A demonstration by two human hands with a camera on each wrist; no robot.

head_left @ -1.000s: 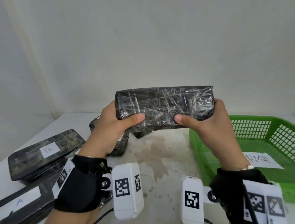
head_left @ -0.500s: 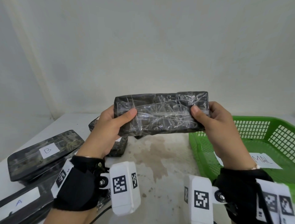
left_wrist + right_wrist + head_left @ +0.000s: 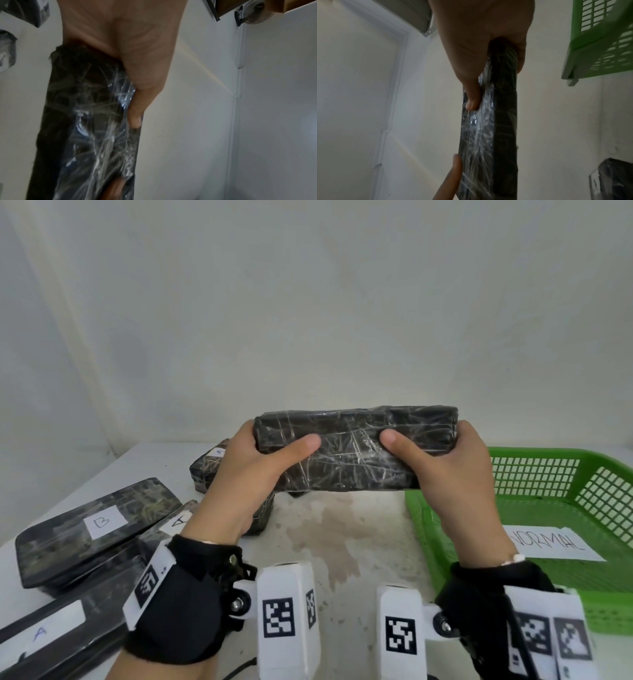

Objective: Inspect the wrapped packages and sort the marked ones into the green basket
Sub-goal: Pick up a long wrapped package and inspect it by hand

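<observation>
Left hand (image 3: 253, 470) and right hand (image 3: 452, 470) clamp the wrapped package (image 3: 352, 453); slick film could slip, perhaps hiding a mark.

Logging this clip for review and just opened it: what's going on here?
A person holds one dark wrapped package up with both hands, the left hand on one end and the right hand on the other. No label shows on the side facing the head camera. Other packages lie on the table to the left, with labels reading A or B. The green basket on the right holds only a paper sheet marked NORMAL.
</observation>
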